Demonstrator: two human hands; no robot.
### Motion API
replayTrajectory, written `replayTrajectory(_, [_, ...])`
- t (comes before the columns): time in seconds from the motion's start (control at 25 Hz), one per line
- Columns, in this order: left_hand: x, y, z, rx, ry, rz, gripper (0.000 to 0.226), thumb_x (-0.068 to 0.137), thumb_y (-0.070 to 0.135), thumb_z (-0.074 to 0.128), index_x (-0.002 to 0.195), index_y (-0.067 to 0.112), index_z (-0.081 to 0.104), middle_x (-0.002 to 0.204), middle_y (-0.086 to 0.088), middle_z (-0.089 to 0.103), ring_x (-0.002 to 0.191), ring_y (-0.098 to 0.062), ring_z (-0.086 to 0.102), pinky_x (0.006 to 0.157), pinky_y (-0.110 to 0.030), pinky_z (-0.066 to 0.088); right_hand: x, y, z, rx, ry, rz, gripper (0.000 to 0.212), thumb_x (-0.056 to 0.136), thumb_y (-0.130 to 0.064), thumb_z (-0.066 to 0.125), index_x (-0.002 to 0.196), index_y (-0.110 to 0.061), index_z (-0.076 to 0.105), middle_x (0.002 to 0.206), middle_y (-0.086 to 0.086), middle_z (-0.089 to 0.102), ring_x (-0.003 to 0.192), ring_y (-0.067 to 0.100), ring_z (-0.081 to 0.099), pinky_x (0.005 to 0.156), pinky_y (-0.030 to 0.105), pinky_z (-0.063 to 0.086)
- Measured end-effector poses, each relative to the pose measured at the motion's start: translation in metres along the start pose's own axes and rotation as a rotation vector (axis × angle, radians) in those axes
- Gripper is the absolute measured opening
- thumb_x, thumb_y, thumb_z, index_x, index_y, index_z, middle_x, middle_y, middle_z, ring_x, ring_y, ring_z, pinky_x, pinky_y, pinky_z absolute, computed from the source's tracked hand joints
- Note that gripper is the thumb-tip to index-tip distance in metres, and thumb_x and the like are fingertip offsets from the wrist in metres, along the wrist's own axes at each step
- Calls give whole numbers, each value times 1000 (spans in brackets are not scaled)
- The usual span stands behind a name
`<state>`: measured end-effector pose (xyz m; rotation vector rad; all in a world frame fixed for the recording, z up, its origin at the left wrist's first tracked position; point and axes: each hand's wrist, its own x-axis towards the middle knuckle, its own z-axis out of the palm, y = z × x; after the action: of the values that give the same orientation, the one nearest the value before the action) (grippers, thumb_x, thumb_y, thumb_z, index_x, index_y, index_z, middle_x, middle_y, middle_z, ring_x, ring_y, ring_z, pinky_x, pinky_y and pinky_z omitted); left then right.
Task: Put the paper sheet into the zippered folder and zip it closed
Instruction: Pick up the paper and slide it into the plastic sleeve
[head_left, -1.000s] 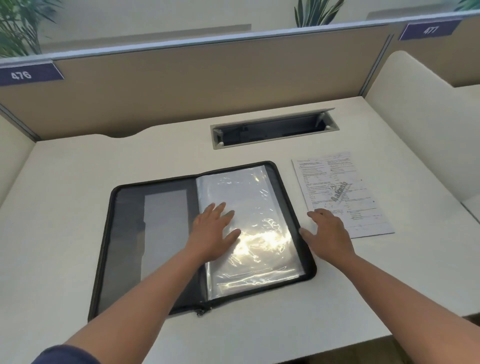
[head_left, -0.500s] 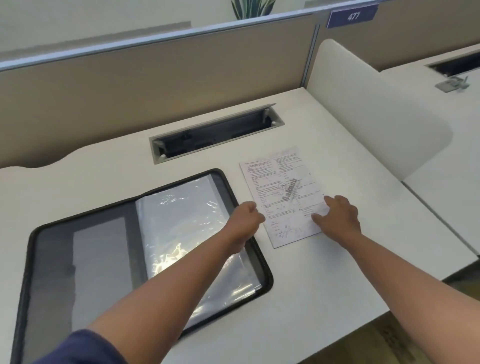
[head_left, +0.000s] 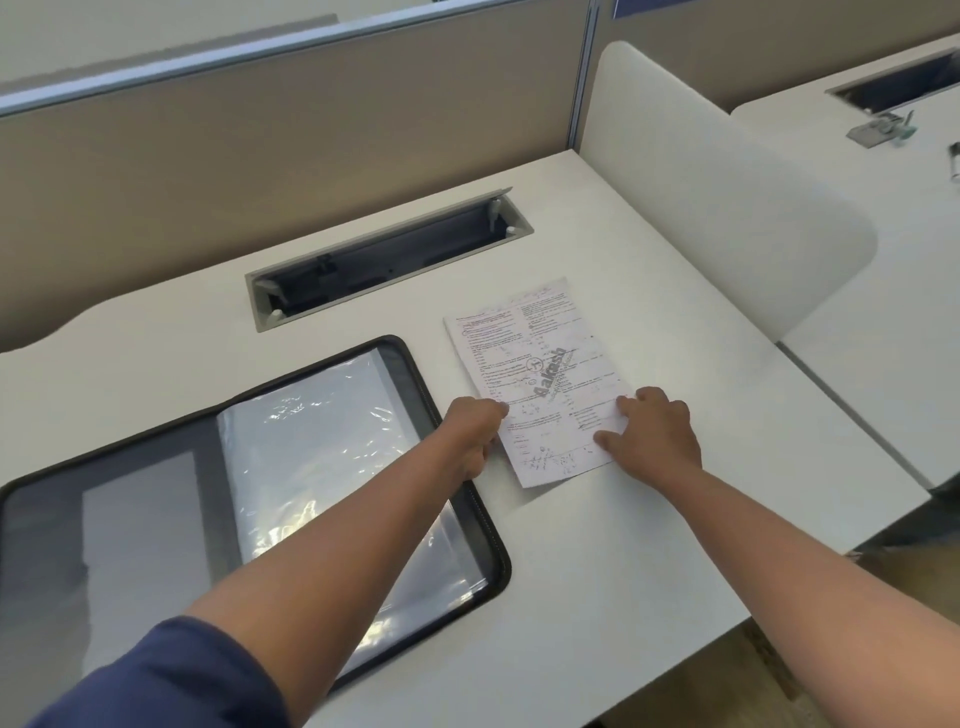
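Note:
The printed paper sheet (head_left: 540, 358) lies flat on the white desk, just right of the black zippered folder (head_left: 415, 375). The folder lies open, with a glossy clear sleeve (head_left: 322, 441) on its right half and a grey pocket on its left half. My left hand (head_left: 475, 436) reaches across the folder's right rim, its curled fingers pinching the sheet's left edge. My right hand (head_left: 652, 431) rests on the sheet's lower right edge, with fingertips and thumb pressing on the paper.
An open cable tray (head_left: 389, 254) is set into the desk behind the folder. A tan partition runs along the back. A white rounded divider (head_left: 727, 182) stands on the right, with a neighbouring desk and a metal item (head_left: 878, 127) beyond it.
My left hand left the clear sleeve and moved right to the sheet's left edge. My right hand moved from the folder's rim onto the sheet. The view swung right.

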<state>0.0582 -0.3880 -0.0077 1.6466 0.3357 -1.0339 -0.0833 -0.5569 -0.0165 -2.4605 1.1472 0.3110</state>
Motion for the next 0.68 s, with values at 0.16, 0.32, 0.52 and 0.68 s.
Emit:
replayTrajectory(0.16, [2, -4, 12, -10, -25, 107, 16, 101, 5, 49, 105, 15, 60, 109, -4, 73, 96, -23, 71, 89, -44, 61, -1, 1, 0, 10, 2, -6, 63, 90, -44, 69, 144, -17, 52, 154, 5, 38, 139, 33, 30, 102, 46, 46])
replayTrajectory(0.32, [-7, -4, -1, 21, -26, 189, 26, 99, 1, 49, 109, 24, 58, 112, 1, 72, 97, -22, 72, 80, -40, 62, 3, 2, 2, 211, -10, 6, 65, 82, -43, 78, 138, -17, 58, 146, 3, 48, 135, 30, 40, 99, 40, 44])
replayTrajectory(0.52, [-34, -1, -54, 11, -77, 394, 30, 102, 6, 52, 127, 22, 59, 118, -2, 74, 98, -25, 75, 84, -48, 62, -3, -21, -10, 1043, -254, 115, 86, 80, -39, 84, 148, -16, 38, 120, 0, 63, 97, 18, 61, 86, 35, 47])
replayTrajectory(0.68, [-54, 2, -98, 55, -80, 529, 30, 104, 8, 50, 126, 25, 62, 116, 2, 75, 103, -24, 74, 88, -49, 60, -9, -49, -29, 1269, -370, -149, 60, 83, -16, 80, 138, -13, 57, 124, 9, 74, 114, 31, 70, 102, 50, 52])
